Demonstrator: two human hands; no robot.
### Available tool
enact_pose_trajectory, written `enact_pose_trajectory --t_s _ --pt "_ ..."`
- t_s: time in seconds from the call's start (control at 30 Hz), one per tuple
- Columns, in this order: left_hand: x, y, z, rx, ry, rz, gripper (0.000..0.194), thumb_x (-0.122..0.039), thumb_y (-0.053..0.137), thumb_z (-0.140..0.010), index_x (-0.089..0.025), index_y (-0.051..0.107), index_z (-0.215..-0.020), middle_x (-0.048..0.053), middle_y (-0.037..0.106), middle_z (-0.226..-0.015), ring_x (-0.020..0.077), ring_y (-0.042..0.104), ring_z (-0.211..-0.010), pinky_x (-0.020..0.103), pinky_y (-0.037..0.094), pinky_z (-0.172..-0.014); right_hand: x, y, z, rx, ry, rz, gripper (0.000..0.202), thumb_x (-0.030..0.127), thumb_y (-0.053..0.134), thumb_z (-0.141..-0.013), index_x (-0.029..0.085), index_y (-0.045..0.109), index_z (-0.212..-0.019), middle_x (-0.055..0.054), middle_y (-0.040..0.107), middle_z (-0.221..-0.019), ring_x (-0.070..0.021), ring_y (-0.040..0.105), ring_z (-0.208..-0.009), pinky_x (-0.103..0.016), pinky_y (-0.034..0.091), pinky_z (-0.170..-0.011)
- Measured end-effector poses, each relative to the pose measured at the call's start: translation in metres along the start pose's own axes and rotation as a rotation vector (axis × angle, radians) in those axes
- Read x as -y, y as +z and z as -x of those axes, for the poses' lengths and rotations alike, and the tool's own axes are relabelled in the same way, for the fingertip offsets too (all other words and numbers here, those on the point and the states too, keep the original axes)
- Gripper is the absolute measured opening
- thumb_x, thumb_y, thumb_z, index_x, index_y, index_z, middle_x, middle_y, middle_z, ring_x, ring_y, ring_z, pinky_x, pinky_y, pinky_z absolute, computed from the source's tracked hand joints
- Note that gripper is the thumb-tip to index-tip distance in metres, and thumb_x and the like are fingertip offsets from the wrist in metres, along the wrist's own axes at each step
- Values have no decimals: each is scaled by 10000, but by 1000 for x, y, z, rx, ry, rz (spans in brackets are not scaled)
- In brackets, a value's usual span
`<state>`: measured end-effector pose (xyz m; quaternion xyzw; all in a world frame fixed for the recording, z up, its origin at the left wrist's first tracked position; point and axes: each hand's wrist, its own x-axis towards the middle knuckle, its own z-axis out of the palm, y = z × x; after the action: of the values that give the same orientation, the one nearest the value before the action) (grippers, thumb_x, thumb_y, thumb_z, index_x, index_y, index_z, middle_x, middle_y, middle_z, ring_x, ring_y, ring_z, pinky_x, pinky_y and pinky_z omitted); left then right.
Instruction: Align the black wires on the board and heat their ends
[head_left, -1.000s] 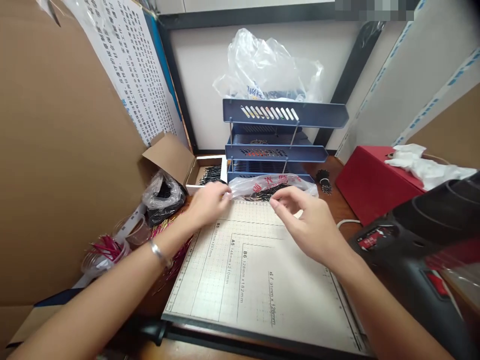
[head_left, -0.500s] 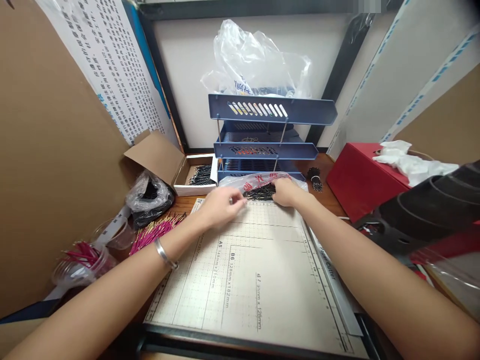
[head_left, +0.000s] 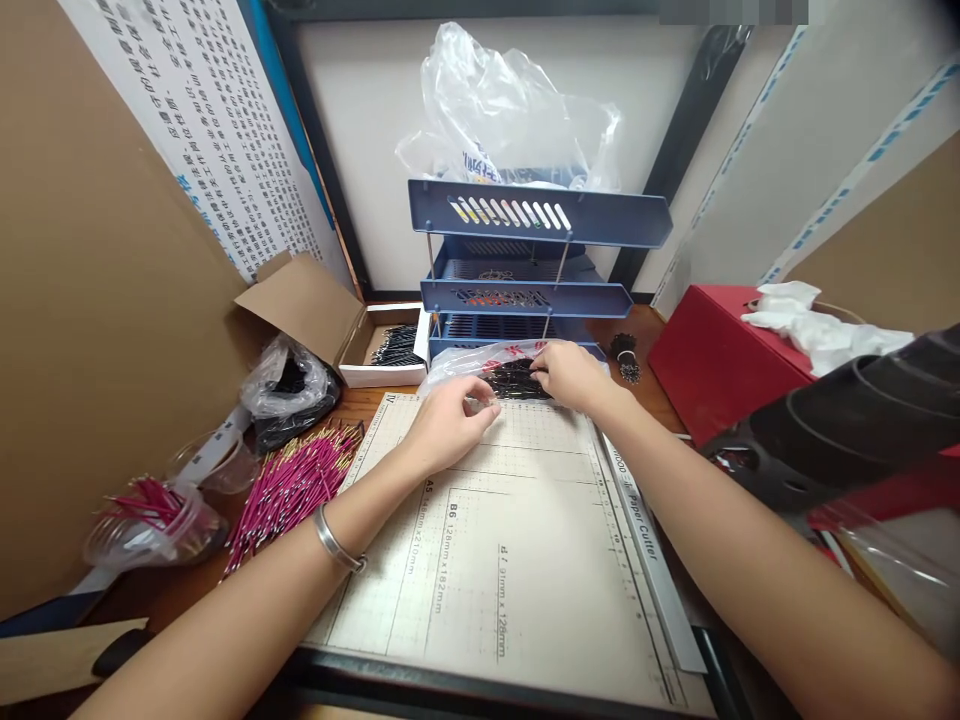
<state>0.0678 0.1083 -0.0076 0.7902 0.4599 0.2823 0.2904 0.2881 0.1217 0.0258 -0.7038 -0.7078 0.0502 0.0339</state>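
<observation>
Black wires (head_left: 516,380) lie in a clear bag (head_left: 480,362) at the far edge of the cutter board (head_left: 517,540), just in front of the bottom level of the blue tray rack (head_left: 525,300). The right hand (head_left: 574,375) is set on the wire pile, fingers curled into it, apparently pinching a few; exactly how many are gripped cannot be told. The bag's near edge is pinched by the left hand (head_left: 450,425), fingers closed on the film, holding the mouth down and open.

Step judged: picking wires out of the bag, at the grasp stage, nothing lifted clear yet.

Next move would call for a small bundle to be separated from the tangle and drawn out toward the board, with the bag pinned by the left hand so it is not dragged along.

Around it: pink wires (head_left: 289,485) loose at the board's left, more in a plastic cup (head_left: 146,520), a small box (head_left: 382,350) of black wires left of the rack, a red box (head_left: 720,360) to the right.
</observation>
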Motion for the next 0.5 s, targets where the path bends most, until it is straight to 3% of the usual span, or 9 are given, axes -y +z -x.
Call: enact_pose_trajectory --t_s 0.17,0.33,0.5 --pt "2 4 -3 -37 -17 20 335 -266 750 -867 -192 700 -1191 73 765 -1244 187 697 -811 408 570 -885 -9 0 15 -23 10 -17 310 215 551 -1033 178 855 -1078 -171 818 -1156 -304 766 -1080 -368 541 -896" --pt "6 6 -7 -49 -13 48 578 -278 755 -850 -183 648 -1410 105 730 -1347 213 691 -885 462 576 -960 -19 -8 25 -67 -66 -43 299 183 554 -1025 190 853 -1028 -134 821 -1118 -253 751 -1061 -325 529 -940" --pt "10 4 -6 -39 6 65 596 -275 743 -850 -177 645 -1429 105 735 -1332 225 690 -930 461 577 -972 -20 -1 16 -90 -93 -71 286 182 561 -1033 186 847 -1037 -123 820 -1132 -235 741 -1071 -318 535 -986"
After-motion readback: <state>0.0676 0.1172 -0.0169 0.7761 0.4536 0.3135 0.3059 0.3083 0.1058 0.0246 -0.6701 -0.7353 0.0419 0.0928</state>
